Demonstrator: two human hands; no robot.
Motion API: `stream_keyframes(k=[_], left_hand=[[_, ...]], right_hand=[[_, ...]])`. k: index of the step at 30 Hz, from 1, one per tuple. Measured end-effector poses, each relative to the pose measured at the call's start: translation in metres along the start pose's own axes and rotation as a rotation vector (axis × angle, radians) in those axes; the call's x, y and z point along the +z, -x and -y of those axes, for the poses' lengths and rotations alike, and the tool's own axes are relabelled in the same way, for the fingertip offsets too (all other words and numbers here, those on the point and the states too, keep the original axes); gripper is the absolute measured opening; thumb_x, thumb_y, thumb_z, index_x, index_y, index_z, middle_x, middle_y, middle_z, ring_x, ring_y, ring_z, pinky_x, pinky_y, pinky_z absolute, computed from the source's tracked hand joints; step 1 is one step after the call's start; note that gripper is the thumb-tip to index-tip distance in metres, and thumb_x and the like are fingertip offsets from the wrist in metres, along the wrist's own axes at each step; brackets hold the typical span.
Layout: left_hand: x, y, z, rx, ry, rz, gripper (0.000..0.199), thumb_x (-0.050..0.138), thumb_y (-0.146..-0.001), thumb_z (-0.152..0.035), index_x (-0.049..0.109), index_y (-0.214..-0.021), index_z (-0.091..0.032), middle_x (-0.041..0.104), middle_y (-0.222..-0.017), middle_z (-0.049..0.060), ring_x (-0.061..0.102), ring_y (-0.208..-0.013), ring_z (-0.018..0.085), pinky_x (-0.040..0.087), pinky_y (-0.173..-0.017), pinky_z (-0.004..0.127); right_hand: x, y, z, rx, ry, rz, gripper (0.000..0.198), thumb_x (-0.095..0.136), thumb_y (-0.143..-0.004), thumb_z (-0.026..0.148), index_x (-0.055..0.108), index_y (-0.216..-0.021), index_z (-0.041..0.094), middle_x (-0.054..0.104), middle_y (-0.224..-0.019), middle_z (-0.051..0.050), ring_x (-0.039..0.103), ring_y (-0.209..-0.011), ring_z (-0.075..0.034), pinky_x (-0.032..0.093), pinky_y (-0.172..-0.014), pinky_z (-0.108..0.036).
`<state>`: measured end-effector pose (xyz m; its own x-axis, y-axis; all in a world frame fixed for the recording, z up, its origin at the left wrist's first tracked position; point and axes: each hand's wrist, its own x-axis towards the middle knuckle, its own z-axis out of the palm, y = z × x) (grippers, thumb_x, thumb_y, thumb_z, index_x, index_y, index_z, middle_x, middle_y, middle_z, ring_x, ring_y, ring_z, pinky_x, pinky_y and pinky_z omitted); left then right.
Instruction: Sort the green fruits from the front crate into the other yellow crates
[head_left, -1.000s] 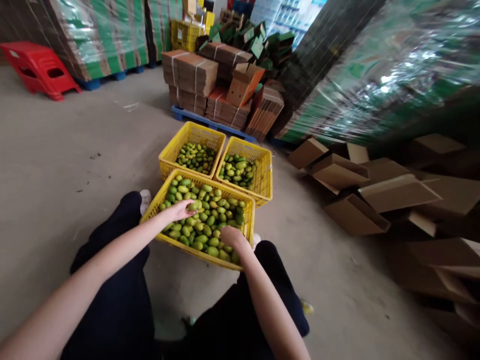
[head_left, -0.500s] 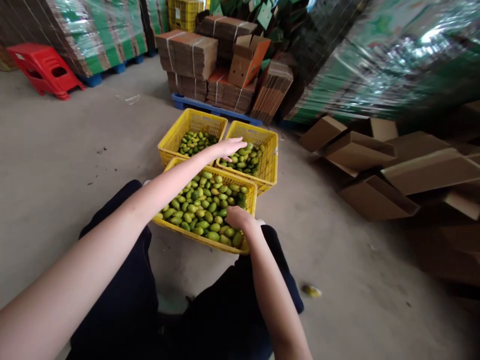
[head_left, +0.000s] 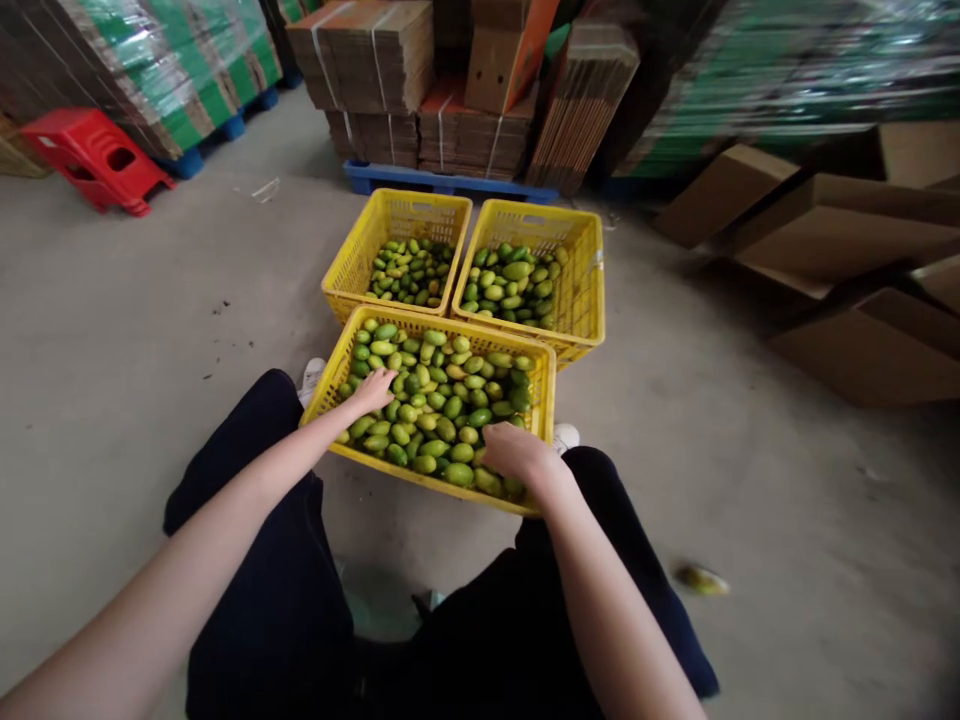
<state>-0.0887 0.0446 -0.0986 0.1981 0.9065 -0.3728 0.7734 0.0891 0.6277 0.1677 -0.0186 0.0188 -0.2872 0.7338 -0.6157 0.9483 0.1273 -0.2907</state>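
yellow plastic, on the floor [head_left: 660, 440]: one front crate [head_left: 546, 400] nearest us; rear left crate [head_left: 346, 255] and rear right crate [head_left: 586, 290] just beyond, side by side. contents of all three: green-yellow fruit [head_left: 453, 407], spread across the front crate. left hand [head_left: 373, 391]: among the fruit at the front crate's left, fingers loosely bent; we cannot tell whether it grasps a piece. right hand [head_left: 517, 453]: curled at the right side, fingertips hidden; we cannot tell what, if anything, it holds. step in hand, we judge: picking through the front crate. next move seems to call for fingers parted around a single piece.
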Motion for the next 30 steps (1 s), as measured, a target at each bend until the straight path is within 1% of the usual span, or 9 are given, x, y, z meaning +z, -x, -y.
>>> stream_keyframes(k=[5,10,13,16,18,20,23,26,30], left_hand=[[0.027,-0.053,-0.007,0.095,0.0,0.051,0.046,0.069,-0.065,-0.005,0.063,-0.109,-0.019,0.053,-0.13,0.015,0.044,-0.128,0.035,0.022,-0.114,0.046],[0.04,-0.061,-0.009,0.09,0.093,0.038,0.03,0.071,-0.065,-0.005,0.063,-0.092,-0.016,0.058,-0.112,0.016,0.043,-0.129,0.036,0.017,-0.117,0.047],[0.029,-0.052,-0.016,0.037,0.162,0.023,0.027,0.076,-0.064,-0.01,0.063,-0.087,-0.016,0.06,-0.107,0.014,0.047,-0.124,0.035,0.026,-0.113,0.046],[0.015,-0.031,-0.035,-0.024,0.285,0.099,0.016,0.075,-0.073,-0.024,0.066,-0.084,-0.016,0.065,-0.091,0.009,0.06,-0.099,0.028,0.042,-0.096,0.04],[0.008,-0.01,-0.054,-0.054,0.547,0.212,0.018,0.075,-0.075,-0.026,0.068,-0.087,-0.016,0.067,-0.086,0.007,0.064,-0.086,0.022,0.046,-0.085,0.033],[0.001,0.012,-0.072,-0.052,0.823,0.289,0.026,0.079,-0.071,-0.02,0.069,-0.094,-0.015,0.069,-0.089,0.007,0.064,-0.084,0.018,0.045,-0.082,0.027],[-0.008,0.034,-0.088,-0.012,0.939,0.37,0.027,0.08,-0.071,-0.016,0.069,-0.095,-0.015,0.07,-0.089,0.007,0.065,-0.087,0.016,0.044,-0.083,0.024],[-0.009,0.034,-0.079,-0.012,0.808,0.386,0.022,0.069,-0.082,-0.026,0.068,-0.101,-0.016,0.071,-0.093,0.007,0.067,-0.089,0.017,0.047,-0.084,0.027],[0.005,0.021,-0.04,-0.056,0.023,0.234,0.027,0.047,-0.092,-0.03,0.067,-0.102,-0.014,0.072,-0.096,0.01,0.068,-0.091,0.023,0.049,-0.084,0.032]], right_hand=[[-0.002,-0.007,0.004,0.042,-0.02,0.005,0.019,0.066,-0.069,0.001,0.074,-0.079,0.015,0.075,-0.088,-0.019,0.072,-0.092,-0.033,0.055,-0.078,-0.039],[-0.008,-0.012,0.009,0.031,-0.051,-0.082,0.013,0.06,-0.082,0.013,0.073,-0.082,0.015,0.074,-0.09,-0.019,0.071,-0.095,-0.032,0.052,-0.084,-0.043],[-0.011,-0.009,0.013,-0.004,-0.03,-0.026,0.015,0.067,-0.08,0.021,0.071,-0.093,0.013,0.071,-0.106,-0.022,0.066,-0.106,-0.037,0.05,-0.089,-0.045],[-0.01,-0.006,0.015,-0.025,-0.075,-0.069,0.052,0.081,-0.068,0.023,0.063,-0.116,0.015,0.065,-0.119,-0.021,0.06,-0.115,-0.038,0.049,-0.092,-0.044],[-0.011,-0.004,0.018,-0.055,-0.053,-0.189,0.067,0.08,-0.072,0.027,0.051,-0.131,0.015,0.06,-0.129,-0.022,0.058,-0.119,-0.038,0.048,-0.094,-0.044],[-0.013,-0.003,0.02,-0.122,0.02,-0.266,0.065,0.073,-0.081,0.032,0.045,-0.138,0.014,0.06,-0.131,-0.022,0.058,-0.118,-0.037,0.047,-0.095,-0.045],[-0.017,0.0,0.024,-0.204,0.078,-0.271,0.047,0.062,-0.09,0.038,0.054,-0.129,0.014,0.069,-0.115,-0.019,0.066,-0.106,-0.033,0.049,-0.09,-0.042],[-0.021,0.003,0.025,-0.226,0.143,-0.271,0.038,0.065,-0.089,0.037,0.061,-0.119,0.014,0.073,-0.104,-0.016,0.069,-0.099,-0.031,0.05,-0.086,-0.038],[-0.025,0.01,0.024,-0.178,0.232,-0.225,0.03,0.067,-0.084,0.029,0.068,-0.108,0.01,0.073,-0.103,-0.019,0.07,-0.099,-0.033,0.052,-0.082,-0.036]])
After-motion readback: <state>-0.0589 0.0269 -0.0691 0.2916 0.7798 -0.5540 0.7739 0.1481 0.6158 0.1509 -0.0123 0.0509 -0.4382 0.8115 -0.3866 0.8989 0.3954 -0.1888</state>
